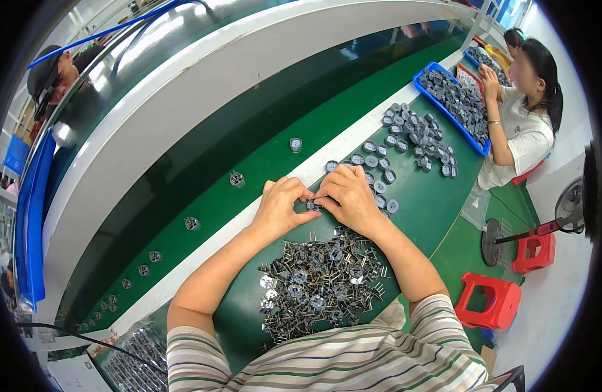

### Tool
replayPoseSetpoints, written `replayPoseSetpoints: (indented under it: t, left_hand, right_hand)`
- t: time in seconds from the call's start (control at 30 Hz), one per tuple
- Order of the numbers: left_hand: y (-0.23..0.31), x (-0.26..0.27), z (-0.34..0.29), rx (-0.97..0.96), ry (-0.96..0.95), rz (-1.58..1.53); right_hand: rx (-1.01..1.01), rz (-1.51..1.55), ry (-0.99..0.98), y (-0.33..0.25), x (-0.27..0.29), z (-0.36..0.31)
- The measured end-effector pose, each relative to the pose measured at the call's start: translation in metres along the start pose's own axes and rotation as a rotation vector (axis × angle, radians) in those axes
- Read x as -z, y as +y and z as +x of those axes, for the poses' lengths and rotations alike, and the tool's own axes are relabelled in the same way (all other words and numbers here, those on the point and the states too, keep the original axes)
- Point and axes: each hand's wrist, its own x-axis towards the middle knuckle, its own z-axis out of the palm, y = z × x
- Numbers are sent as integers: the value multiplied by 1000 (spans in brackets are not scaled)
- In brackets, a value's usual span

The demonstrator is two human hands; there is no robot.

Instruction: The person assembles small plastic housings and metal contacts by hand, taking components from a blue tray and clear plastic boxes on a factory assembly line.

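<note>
Pinched between the fingertips of both hands, a small grey part (312, 205), mostly hidden, just above the green table's (438, 209) near area and beside the white rail (203, 245). Left hand (281, 208) curled, fingers closed onto the part from the left; right hand (348, 198) arched over it from the right, thumb and forefinger closed on the same piece, knuckles touching the left hand's. Just below the hands, a heap of pins (320, 281), thin metal legs and small grey bodies tangled together, spread between the two forearms. Just beyond the right hand, round grey caps (379, 171) set out in loose rows, growing into a denser cluster (415, 134) farther up the table. Past that, a blue tray (421, 81) full of the same grey pieces. On the green belt (275, 157) left of the rail, single parts spaced well apart, one (236, 179) nearest the hands, another (295, 144) higher up. At the far right, a seated person in a white top (526, 130) with hands at the tray. On the floor, red stools (489, 300) and a fan (570, 206).
</note>
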Motion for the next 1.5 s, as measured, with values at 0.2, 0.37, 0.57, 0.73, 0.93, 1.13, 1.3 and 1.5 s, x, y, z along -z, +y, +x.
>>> replayPoseSetpoints:
  t: [0.2, 0.37, 0.57, 0.73, 0.93, 1.13, 1.3, 1.5]
  left_hand:
    - [1, 2, 2, 40, -38, 0]
    - [1, 2, 3, 42, -35, -10]
    - [-6, 7, 1, 13, -14, -19]
    - [-24, 54, 12, 201, 183, 325]
    - [-42, 66, 4, 330, 127, 588]
    - [5, 51, 8, -46, -181, 110]
    - [-1, 24, 2, 16, -211, 12]
    - [4, 15, 2, -5, -81, 9]
  right_hand:
    - [-36, 31, -14, 1, -3, 3]
    - [1, -64, -17, -6, -4, 4]
    - [-275, 191, -112, -3, 8, 2]
    - [-135, -206, 211, 25, 15, 4]
    - [-98, -91, -27, 19, 10, 1]
    - [-82, 193, -211, -11, 26, 2]
    - [8, 358, -526, -22, 17, -8]
    - [10, 381, -495, -19, 12, -11]
